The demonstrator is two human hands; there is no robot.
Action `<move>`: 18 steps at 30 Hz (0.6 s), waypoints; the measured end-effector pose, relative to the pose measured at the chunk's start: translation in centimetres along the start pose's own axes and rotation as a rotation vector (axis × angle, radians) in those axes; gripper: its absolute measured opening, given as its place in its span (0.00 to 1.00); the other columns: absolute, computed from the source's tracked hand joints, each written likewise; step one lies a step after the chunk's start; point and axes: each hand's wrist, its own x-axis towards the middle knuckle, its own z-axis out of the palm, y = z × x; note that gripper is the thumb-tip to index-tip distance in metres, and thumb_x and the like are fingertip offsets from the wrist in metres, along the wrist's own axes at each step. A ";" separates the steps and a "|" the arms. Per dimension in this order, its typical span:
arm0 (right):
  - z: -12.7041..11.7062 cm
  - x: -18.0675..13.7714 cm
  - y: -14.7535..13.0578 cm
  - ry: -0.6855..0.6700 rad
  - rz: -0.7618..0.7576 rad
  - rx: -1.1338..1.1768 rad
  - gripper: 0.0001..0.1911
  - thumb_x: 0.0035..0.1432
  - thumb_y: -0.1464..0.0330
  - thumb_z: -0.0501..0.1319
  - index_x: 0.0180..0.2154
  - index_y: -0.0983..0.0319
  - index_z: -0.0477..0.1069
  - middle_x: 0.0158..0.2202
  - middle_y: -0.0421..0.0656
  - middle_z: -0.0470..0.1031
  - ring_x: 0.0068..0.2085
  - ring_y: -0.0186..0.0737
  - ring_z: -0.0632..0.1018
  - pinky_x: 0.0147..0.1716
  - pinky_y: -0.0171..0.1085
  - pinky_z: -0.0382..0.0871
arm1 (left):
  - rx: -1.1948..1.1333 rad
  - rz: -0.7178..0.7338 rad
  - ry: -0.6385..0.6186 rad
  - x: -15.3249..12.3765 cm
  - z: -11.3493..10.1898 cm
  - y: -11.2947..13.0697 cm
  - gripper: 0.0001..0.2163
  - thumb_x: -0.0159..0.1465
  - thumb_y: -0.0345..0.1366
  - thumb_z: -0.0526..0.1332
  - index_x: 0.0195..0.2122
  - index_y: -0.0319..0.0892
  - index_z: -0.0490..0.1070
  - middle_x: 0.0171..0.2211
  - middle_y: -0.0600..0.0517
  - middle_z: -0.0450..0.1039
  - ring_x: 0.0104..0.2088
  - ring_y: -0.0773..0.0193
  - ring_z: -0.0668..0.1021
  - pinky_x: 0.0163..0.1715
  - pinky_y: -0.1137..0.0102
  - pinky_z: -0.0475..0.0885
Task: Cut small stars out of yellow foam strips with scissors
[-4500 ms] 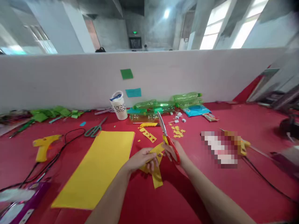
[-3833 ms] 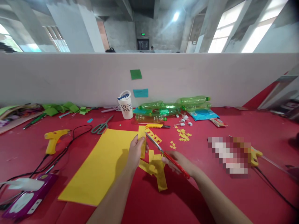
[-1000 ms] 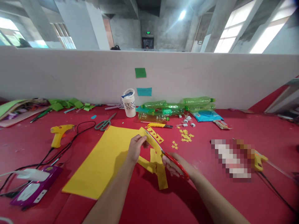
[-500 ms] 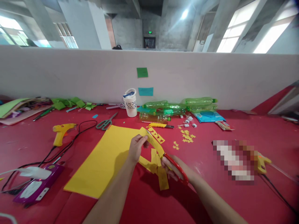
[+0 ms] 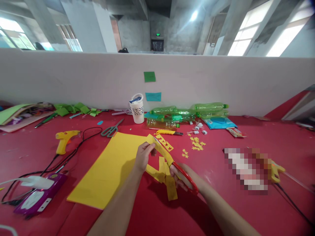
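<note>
"Two hands occupy the foreground. What does each hold?"

"The right hand [image 5: 193, 173], the nearer, is closed around the red handles of the scissors [image 5: 184, 174]. Beyond it, the left hand [image 5: 143, 155] pinches the far end of a narrow yellow strip [image 5: 162, 152] between thumb and fingers."

"Which relation governs the arrangement?"

"The strip spans the gap between the hands, slanting from the scissor handles away and leftward to the left fingertips. Its long axis follows the blades, whose tip points towards the left thumb. The strip hides most of the metal, so whether the blades are parted cannot be told."

"What surrounds them?"

"Loose yellow pieces [image 5: 171, 186] lie on the red table [image 5: 152, 216], beneath and between the hands; contact with the right fingers is unclear. To the left, the left forearm covers part of a large yellow sheet [image 5: 108, 173]. Just beyond the blades lies a strip with star-shaped holes [image 5: 169, 147]."

"And farther back?"

"Small yellow stars [image 5: 196, 144] lie to the right, then a cutter [image 5: 165, 131], green bottles [image 5: 209, 107], an upright white cup [image 5: 138, 114] and, behind all, a pale partition [image 5: 98, 78]."
</note>
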 end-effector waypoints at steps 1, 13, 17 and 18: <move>0.0 0.0 0.0 0.005 0.001 -0.001 0.17 0.58 0.55 0.48 0.27 0.61 0.60 0.12 0.30 0.55 0.10 0.24 0.57 0.12 0.27 0.55 | -0.002 0.002 0.001 0.0 0.0 0.0 0.10 0.56 0.35 0.58 0.19 0.38 0.65 0.14 0.55 0.67 0.18 0.70 0.68 0.20 0.73 0.61; 0.4 0.0 -0.3 0.038 0.028 -0.001 0.16 0.58 0.57 0.50 0.26 0.61 0.59 0.10 0.30 0.55 0.09 0.25 0.57 0.11 0.27 0.55 | -0.016 -0.008 0.009 0.0 0.1 0.1 0.10 0.55 0.35 0.58 0.18 0.39 0.65 0.14 0.55 0.67 0.17 0.69 0.68 0.20 0.73 0.61; 0.4 0.1 -0.2 0.041 0.015 0.015 0.15 0.58 0.57 0.50 0.26 0.61 0.59 0.09 0.29 0.54 0.09 0.25 0.57 0.14 0.28 0.59 | -0.025 -0.010 0.009 0.0 0.1 0.0 0.10 0.55 0.35 0.58 0.18 0.39 0.65 0.14 0.55 0.67 0.17 0.70 0.68 0.20 0.73 0.61; 0.4 0.1 -0.2 0.042 0.016 0.013 0.15 0.58 0.57 0.50 0.26 0.61 0.59 0.09 0.29 0.54 0.08 0.25 0.57 0.13 0.28 0.58 | -0.029 -0.012 0.010 0.0 0.1 0.0 0.10 0.55 0.35 0.58 0.18 0.39 0.65 0.14 0.55 0.67 0.17 0.70 0.68 0.20 0.73 0.61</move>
